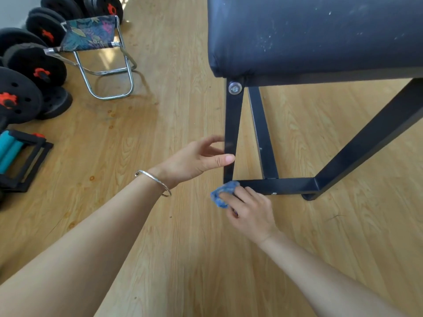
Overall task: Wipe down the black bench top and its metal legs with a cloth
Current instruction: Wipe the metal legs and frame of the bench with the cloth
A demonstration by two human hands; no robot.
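markings: white specks and scuffs on the bench top (320,35); nothing on it or the gear is legible
bench: black padded top fills the upper right, black metal frame under it
frame: near leg (232,124) runs down from a silver bolt (235,88); a second strut (262,138) sits just beside it, and both meet the foot bar (281,185) on the floor (160,248)
far side: a thick diagonal leg (370,138) joins the right end of the foot bar, with a round foot (309,197) below the joint
cloth: blue cloth (220,193), bunched, at the corner where the near leg meets the foot bar, touching the frame
left side clutter: black dumbbells (34,65) with red collars in a row along the left edge
stool: folding stool (96,40) with a floral fabric seat and chrome tube legs, just beside the dumbbells, well apart from the bench
other gear: black frame with teal grips (13,156) at the left edge, near the lowest dumbbell
obstructions: the right hand covers part of the cloth and the left end of the foot bar
left hand (196,159): reaches in from the lower left and lightly pinches the near leg about halfway down; thumb tip on the leg face, fingers at its left edge
wrist: silver bangle (155,181) on the left wrist
right hand (249,211): comes in from the lower right, back of the hand up, fingers curled round the cloth and pressing it to the frame corner
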